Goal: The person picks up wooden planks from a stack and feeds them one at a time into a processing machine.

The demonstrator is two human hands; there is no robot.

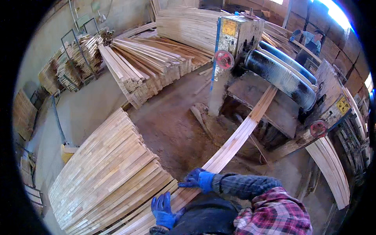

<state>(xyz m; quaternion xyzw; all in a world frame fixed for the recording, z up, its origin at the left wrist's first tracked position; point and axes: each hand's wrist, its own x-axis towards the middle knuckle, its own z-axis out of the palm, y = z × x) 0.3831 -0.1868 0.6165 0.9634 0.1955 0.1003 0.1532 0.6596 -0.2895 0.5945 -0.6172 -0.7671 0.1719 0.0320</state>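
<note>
Strips: several long wooden strips (227, 152) are lying side by side, sloping from the near middle up to the machine (219, 86) at far right.
Far end: the strips are passing over the metal plate (282, 113) and meeting the black roller (274, 74); how far they are reaching beneath it is hidden.
Right hand: the right hand (197, 180) is lying across the strips, fingers pointing left; whether it is gripping or only pressing, I cannot tell.
Left hand: the left hand (164, 211) is spreading its fingers open by the near stretch of the strips, closing around nothing.
Alignment: good work here is probably depending on holding the edges flush and the whole set square to the roller.
Support: the long near stretch is likely needing a level, steady hold, so the strips are not twisting or fanning apart.
Finger room: both hands are resting well apart from the roller, which is looking like a sensible margin.
Snag risk: the stack (105, 168) at near left is lying just beside the strips, possibly catching their edges.
</note>
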